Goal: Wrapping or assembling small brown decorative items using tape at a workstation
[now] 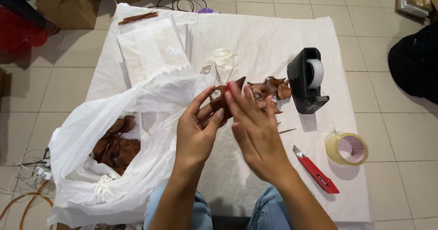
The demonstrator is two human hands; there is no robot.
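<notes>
Head view, looking down past my knees at a white paper sheet [273, 43] spread on the tiled floor. I hold a dry brown leaf [224, 97] above the middle of the sheet. My left hand [197, 132] pinches its lower part between thumb and fingertips, closed on it. My right hand [255, 129] stands beside it, palm turned toward the leaf, fingers straight and loosely spread. Their tips lie at the leaf's edge, but I cannot tell whether they press it or only brush it, and that hand is slightly blurred.

Step in hand, as I judge it: a single leaf is being handled or smoothed between both hands. A further move would call for a light touch, since the leaf looks curled and brittle.

Pose: both forearms rise from the near edge of the sheet and converge, wrists slightly bent.

Surroundings: a small heap of similar leaves [270, 89] lies just beyond the hands. A white plastic bag [118, 120] holding more leaves sits over the left edge. A black tape dispenser [306, 80] stands toward the right edge, a roll of clear tape [346, 148] and a red utility knife [315, 169] nearer the right near corner, and folded white papers [153, 47] at the far left.
</notes>
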